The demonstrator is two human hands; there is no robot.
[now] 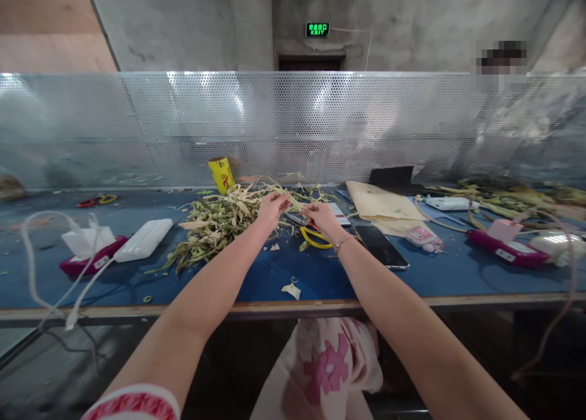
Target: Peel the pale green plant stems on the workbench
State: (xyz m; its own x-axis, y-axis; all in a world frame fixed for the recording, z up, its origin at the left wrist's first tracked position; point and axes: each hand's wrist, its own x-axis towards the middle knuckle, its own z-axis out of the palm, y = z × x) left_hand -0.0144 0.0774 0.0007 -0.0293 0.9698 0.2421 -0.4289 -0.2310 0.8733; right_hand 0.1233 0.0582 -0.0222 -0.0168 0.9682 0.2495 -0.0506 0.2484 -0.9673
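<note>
Both hands are raised over the middle of the blue table (256, 282). My left hand (274, 207) pinches one end of a pale dried plant strip (293, 202), beside a heap of dried green and tan plants (215, 221). My right hand (319, 217) has its fingers closed at the strip's other end. Just below the right hand lie yellow-handled scissors (315, 238). A torn pale scrap (291, 290) rests near the table's front edge.
A yellow cup (222, 174) stands behind the heap. To the right are a black phone (382, 246), tan paper (384, 201) and a pink case (425, 238). A white power bank (144, 240) and cables lie left. A perforated metal screen (256, 127) closes off the back.
</note>
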